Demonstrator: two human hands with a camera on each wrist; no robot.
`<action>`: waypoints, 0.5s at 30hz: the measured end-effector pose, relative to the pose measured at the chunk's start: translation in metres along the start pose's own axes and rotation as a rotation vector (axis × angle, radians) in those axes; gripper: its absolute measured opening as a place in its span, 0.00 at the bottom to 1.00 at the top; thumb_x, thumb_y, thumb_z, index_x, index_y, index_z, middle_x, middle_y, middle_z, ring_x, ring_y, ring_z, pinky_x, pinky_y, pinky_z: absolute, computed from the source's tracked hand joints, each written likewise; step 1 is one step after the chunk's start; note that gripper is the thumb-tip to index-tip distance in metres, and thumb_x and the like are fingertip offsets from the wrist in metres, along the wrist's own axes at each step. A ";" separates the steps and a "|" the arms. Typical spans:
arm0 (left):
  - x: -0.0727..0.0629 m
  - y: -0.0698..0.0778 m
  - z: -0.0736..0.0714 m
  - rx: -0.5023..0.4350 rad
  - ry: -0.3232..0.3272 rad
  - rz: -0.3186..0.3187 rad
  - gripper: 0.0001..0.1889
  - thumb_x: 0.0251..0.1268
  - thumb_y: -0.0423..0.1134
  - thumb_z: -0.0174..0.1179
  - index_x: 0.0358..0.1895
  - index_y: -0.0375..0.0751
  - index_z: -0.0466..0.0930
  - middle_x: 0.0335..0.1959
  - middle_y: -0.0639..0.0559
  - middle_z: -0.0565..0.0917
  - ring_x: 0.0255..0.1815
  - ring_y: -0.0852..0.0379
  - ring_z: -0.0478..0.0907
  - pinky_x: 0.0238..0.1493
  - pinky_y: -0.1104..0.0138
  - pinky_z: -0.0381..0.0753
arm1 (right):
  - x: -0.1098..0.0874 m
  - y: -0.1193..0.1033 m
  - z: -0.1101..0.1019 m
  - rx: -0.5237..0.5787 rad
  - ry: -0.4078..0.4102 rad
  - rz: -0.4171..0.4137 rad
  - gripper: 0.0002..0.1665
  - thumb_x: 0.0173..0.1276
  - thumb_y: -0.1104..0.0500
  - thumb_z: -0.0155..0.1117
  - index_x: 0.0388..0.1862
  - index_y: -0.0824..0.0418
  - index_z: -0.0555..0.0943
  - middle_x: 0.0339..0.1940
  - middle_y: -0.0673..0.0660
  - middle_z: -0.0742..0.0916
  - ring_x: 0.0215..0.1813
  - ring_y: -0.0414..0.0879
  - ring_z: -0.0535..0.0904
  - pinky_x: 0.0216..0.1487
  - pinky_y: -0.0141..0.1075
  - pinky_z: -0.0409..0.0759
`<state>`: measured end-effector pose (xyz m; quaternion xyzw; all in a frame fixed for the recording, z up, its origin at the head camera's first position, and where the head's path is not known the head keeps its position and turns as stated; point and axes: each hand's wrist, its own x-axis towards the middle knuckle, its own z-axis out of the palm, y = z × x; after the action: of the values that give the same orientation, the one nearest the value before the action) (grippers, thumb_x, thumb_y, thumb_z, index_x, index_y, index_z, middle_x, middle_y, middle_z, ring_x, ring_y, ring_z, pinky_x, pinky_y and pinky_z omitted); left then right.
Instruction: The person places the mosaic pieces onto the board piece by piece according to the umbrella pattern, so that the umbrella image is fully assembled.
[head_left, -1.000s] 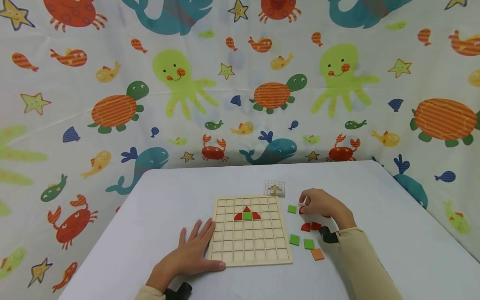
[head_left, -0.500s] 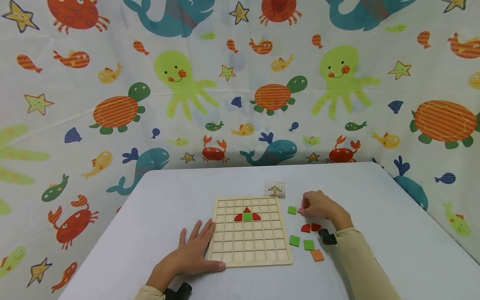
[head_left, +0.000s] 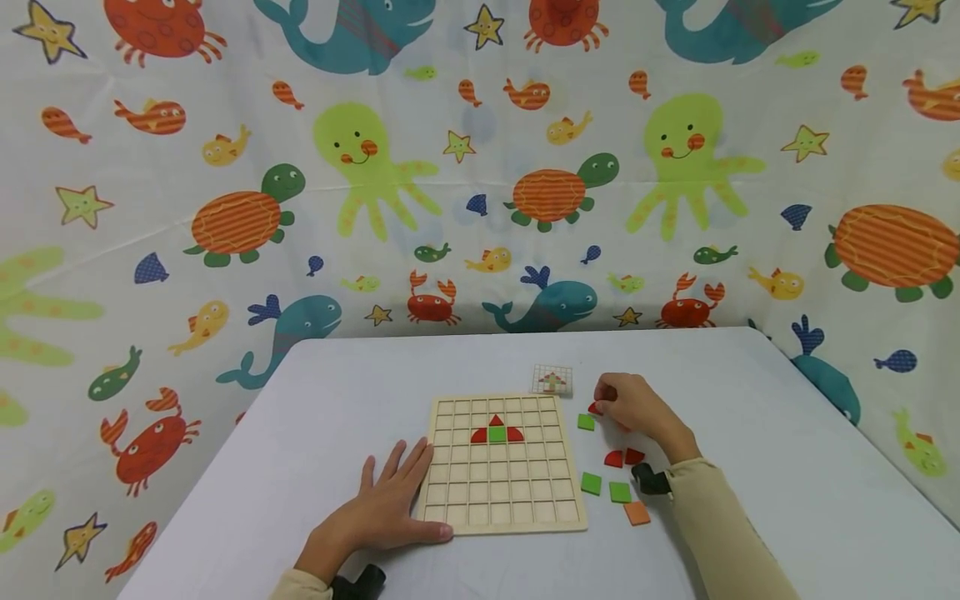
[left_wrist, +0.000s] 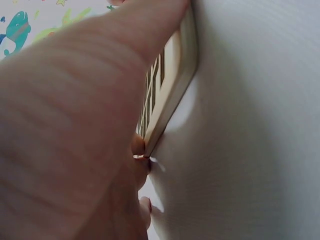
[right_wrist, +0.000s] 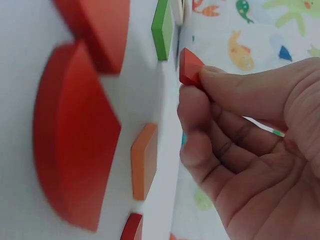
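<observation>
My left hand lies with straight, spread fingers along the left edge of a wooden grid board, its thumb at the near left corner. On the board sit a green square, a red triangle above it and a red quarter-circle on each side. Right of the board, my right hand pinches a small red tile between thumb and fingertips, held just off the table in the right wrist view. Its exact shape is partly covered by the thumb. Below that hand lies an orange tile.
A small pattern card lies behind the board. Right of the board are loose green squares, two red quarter-circles close together and an orange square. A printed sea-animal cloth hangs behind the table.
My right hand has taken hold of the red tile, lifted it and moved slightly left and away from me. The left hand has stayed against the board.
</observation>
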<state>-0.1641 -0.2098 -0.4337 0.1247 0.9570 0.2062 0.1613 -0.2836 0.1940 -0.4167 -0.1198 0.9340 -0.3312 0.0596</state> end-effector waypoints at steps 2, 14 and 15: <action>0.001 0.000 0.000 0.004 0.001 0.001 0.68 0.52 0.74 0.74 0.88 0.41 0.49 0.89 0.43 0.48 0.88 0.34 0.36 0.76 0.28 0.26 | 0.000 -0.003 0.000 0.022 0.002 -0.033 0.04 0.75 0.69 0.68 0.40 0.63 0.82 0.32 0.54 0.83 0.33 0.48 0.77 0.30 0.39 0.78; 0.000 0.000 0.000 0.019 0.012 0.012 0.67 0.53 0.73 0.74 0.88 0.40 0.50 0.89 0.42 0.49 0.88 0.33 0.36 0.76 0.28 0.27 | 0.004 -0.030 0.014 0.137 -0.082 -0.132 0.07 0.72 0.73 0.63 0.42 0.64 0.84 0.34 0.53 0.85 0.35 0.47 0.80 0.39 0.37 0.83; 0.000 0.000 0.000 0.020 0.012 0.010 0.67 0.53 0.73 0.74 0.88 0.40 0.50 0.89 0.42 0.49 0.88 0.33 0.36 0.76 0.28 0.28 | 0.004 -0.034 0.016 0.145 -0.090 -0.140 0.08 0.71 0.73 0.63 0.42 0.64 0.84 0.34 0.53 0.85 0.35 0.47 0.81 0.39 0.37 0.83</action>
<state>-0.1639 -0.2095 -0.4336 0.1299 0.9593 0.1982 0.1533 -0.2783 0.1581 -0.4077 -0.1948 0.8933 -0.3956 0.0868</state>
